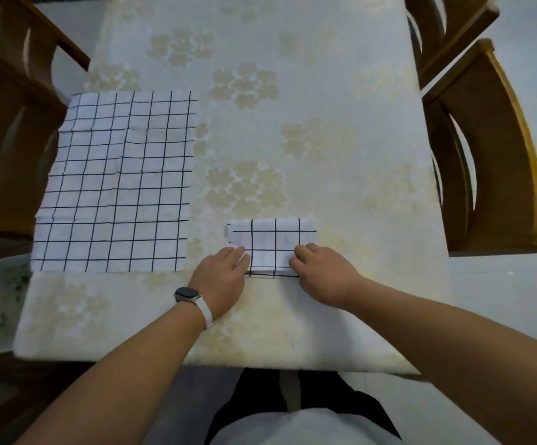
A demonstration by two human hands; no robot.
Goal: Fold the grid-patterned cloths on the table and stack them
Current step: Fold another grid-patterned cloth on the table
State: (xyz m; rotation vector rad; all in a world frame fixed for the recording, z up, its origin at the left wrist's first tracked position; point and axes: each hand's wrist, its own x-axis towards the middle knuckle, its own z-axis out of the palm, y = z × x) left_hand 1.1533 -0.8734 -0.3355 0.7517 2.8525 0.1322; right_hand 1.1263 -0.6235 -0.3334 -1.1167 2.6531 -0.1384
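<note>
Both hands are on the folded cloth (pixel 275 245) near my edge of the table (pixel 325 91): my left hand (pixel 223 277) pinches its near-left corner, my right hand (pixel 321 271) grips its right edge, fingers curled. One unfolded cloth (pixel 116 184) lies flat further left

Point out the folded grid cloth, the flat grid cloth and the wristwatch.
Small folded white cloth with black grid lines (pixel 275 242): head view, middle of its top layer.
Large flat white grid-patterned cloth (pixel 116 187): head view, its centre.
Dark wristwatch with white strap (pixel 185 294): head view, watch face.
</note>
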